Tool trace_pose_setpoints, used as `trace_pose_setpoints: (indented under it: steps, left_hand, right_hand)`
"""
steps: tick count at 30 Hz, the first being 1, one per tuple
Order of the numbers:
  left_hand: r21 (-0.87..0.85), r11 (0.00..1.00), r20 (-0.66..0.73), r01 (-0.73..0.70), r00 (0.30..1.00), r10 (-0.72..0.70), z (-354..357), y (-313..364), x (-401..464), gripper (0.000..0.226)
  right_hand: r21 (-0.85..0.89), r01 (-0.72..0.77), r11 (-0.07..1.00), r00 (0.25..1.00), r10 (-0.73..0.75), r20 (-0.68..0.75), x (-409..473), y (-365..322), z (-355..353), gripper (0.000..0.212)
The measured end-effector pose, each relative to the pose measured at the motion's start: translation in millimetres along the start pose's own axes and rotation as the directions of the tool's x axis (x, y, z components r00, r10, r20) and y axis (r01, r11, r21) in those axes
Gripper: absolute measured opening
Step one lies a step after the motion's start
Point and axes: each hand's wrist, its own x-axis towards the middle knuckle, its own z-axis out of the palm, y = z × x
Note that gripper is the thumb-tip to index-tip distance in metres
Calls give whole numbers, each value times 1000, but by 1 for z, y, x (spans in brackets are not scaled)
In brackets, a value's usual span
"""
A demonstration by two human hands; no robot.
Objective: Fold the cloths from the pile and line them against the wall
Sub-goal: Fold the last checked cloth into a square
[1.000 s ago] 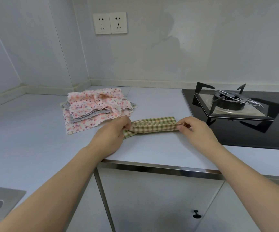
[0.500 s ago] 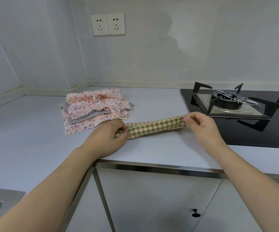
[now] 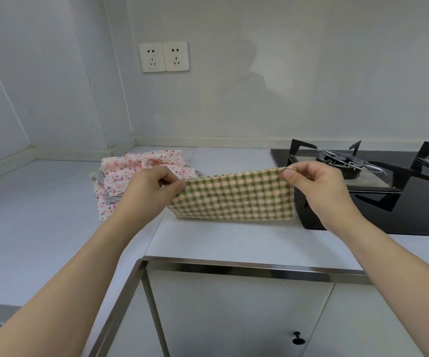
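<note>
One green-and-cream checked cloth (image 3: 234,197) hangs stretched between both hands above the tabletop (image 3: 54,215), its top edge taut and its lower edge close to or touching the surface; which, I cannot tell. The left hand (image 3: 154,186) pinches the upper left corner between thumb and curled fingers, and the right hand (image 3: 311,181) pinches the upper right corner the same way. Just behind the left hand lies the pile of cloths (image 3: 131,173), a pink floral one on top with grey scalloped edges showing beneath, near the corner of the wall (image 3: 285,86). To the right, a black gas hob (image 3: 388,202) sits in the tabletop. Two white sockets (image 3: 163,56) are mounted on the wall above the pile.
</note>
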Motion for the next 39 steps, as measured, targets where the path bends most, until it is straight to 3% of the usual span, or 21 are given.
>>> trace_pose_setpoints:
  steps: [4,12,16,33,39]
  left_hand:
    - [-24,1000,-53,4,999,-5,-11,9,3,15]
    - [106,994,-91,-29,995,38,-15,22,1,22]
    - [123,992,-31,-42,998,46,-17,26,1,10]
    - [159,986,69,54,995,-66,-28,39,2,15]
    - [126,987,172,102,977,-123,-30,39,2,19]
  right_hand:
    - [24,26,999,999,-27,39,1,-13,-4,4]
    - [5,-2,1000,1000,2,30,1,-15,-4,16]
    - [13,-33,999,999,33,9,1,-14,-6,15]
    - [131,-89,987,996,88,15,0,-22,-14,13]
    - [45,-120,992,993,120,1,-1,-20,-14,15]
